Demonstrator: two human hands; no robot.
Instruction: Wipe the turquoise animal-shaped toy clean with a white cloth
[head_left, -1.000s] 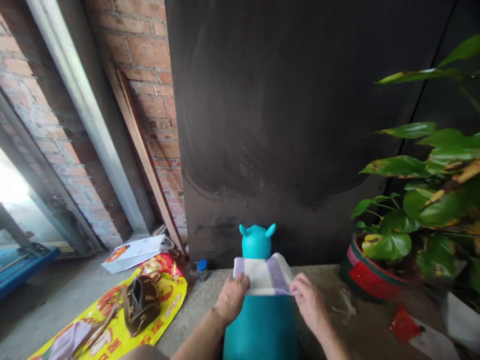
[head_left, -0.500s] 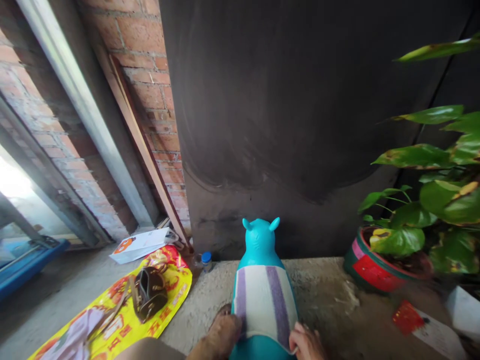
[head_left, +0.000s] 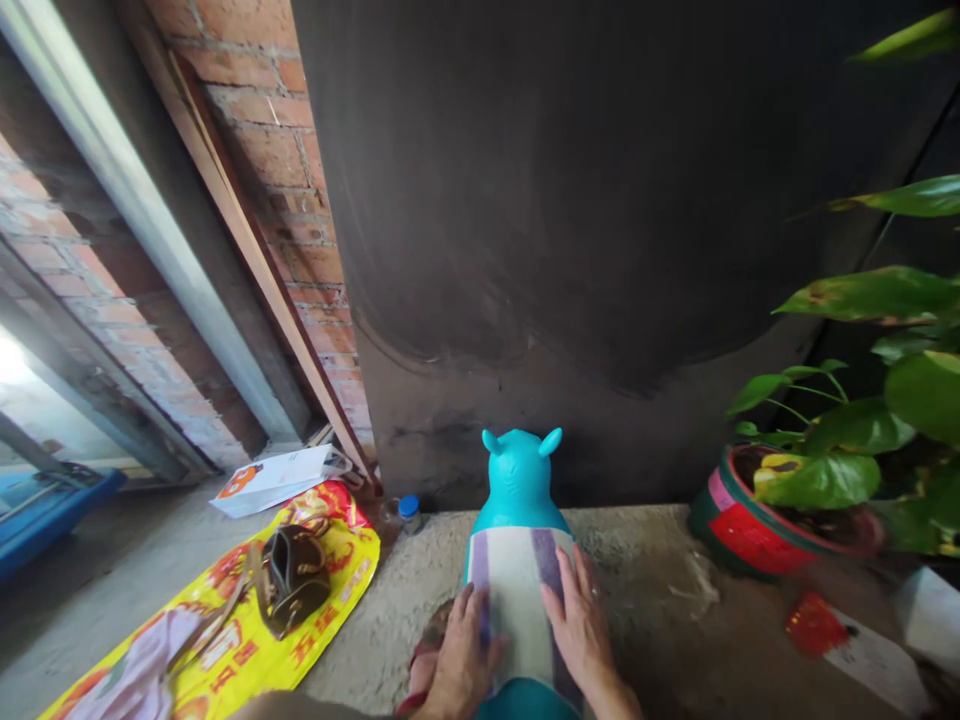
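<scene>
A turquoise animal-shaped ride-on toy (head_left: 519,482) stands on the concrete floor, its eared head towards a dark wall. A white cloth with purple stripes (head_left: 519,590) lies spread over its back. My left hand (head_left: 461,660) lies flat on the cloth's left side, fingers apart. On the cloth's right side rests my right hand (head_left: 579,628), also flat with fingers spread. Neither hand grips anything. Part of a foot in a sandal (head_left: 429,645) shows beside my left hand.
A yellow printed sheet (head_left: 247,640) lies at the left with a brown bag (head_left: 294,580) on it. Papers (head_left: 274,480) and a blue-capped jar (head_left: 409,512) sit near the brick wall. A potted plant (head_left: 780,510) stands right; a red card (head_left: 814,625) lies near it.
The cloth went from bunched near the toy's neck to spread down its back. My hands slid back with it, then moved up onto the cloth and now lie flat.
</scene>
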